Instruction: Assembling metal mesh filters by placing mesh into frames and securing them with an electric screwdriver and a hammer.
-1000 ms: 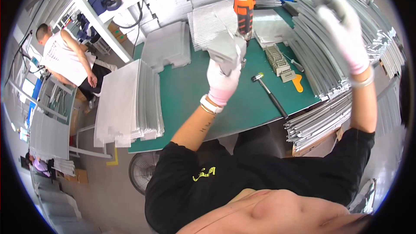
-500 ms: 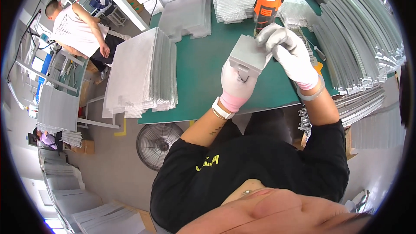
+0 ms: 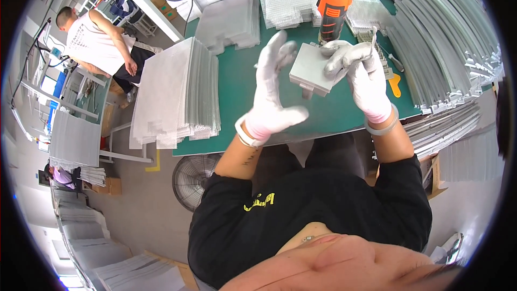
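A flat grey box (image 3: 311, 70) with a small tab on its near edge is held over the green table (image 3: 237, 86). My right hand (image 3: 362, 73), in a white glove with greyish fingers, closes on the box's right side. To the left of the box, my gloved left hand (image 3: 272, 94) is open, fingers and thumb spread, apart from it and holding nothing. Just beyond the box stands an orange and black power tool (image 3: 335, 8); its lower end is partly hidden behind the box and right hand.
Stacks of mesh panels (image 3: 167, 91) line the table's left and back. Long grey metal strips (image 3: 441, 37) fill the right side. A screwdriver (image 3: 396, 63) and a yellow scraper-like piece (image 3: 396, 84) lie right of my right hand. A floor fan (image 3: 196, 180) stands below; a person (image 3: 102, 43) is at far left.
My left hand has let go of the box from underneath and moved left, opening out. The box stays in my right hand, turned slightly.
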`<state>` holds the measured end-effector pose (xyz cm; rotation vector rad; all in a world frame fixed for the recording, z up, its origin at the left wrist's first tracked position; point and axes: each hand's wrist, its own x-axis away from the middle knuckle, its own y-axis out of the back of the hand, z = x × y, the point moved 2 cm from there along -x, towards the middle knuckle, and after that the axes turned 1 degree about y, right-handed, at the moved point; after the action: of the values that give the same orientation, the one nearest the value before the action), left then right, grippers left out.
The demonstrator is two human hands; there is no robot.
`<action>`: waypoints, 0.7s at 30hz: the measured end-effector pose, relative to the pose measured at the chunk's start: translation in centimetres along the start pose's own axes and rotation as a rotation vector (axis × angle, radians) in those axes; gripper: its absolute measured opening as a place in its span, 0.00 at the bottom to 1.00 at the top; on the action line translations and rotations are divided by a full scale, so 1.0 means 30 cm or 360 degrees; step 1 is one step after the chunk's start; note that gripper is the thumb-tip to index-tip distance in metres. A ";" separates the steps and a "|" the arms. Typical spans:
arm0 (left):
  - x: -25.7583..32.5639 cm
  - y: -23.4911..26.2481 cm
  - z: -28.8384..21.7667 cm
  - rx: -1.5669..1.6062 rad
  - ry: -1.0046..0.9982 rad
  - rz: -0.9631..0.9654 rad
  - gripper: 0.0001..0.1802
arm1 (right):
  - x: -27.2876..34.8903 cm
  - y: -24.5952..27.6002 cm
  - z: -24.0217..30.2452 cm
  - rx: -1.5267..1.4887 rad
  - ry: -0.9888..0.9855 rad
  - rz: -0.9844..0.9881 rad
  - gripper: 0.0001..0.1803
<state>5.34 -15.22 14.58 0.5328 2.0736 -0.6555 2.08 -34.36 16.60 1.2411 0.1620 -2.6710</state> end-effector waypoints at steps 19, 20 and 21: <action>-0.117 -0.064 -0.055 -0.0891 0.0259 0.0463 0.16 | 0.159 0.003 0.047 0.0119 0.0376 -0.0143 0.01; -0.113 -0.063 -0.055 -0.0879 0.0229 0.0479 0.16 | 0.164 -0.003 0.050 0.0130 0.0402 -0.0196 0.02; -0.108 -0.067 -0.052 -0.0838 0.0226 0.0450 0.17 | 0.170 -0.007 0.053 0.0141 0.0425 -0.0248 0.04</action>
<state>4.91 -16.20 18.56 0.5572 2.1350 0.1002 -2.37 -35.08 13.73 1.6767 0.1870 -2.6527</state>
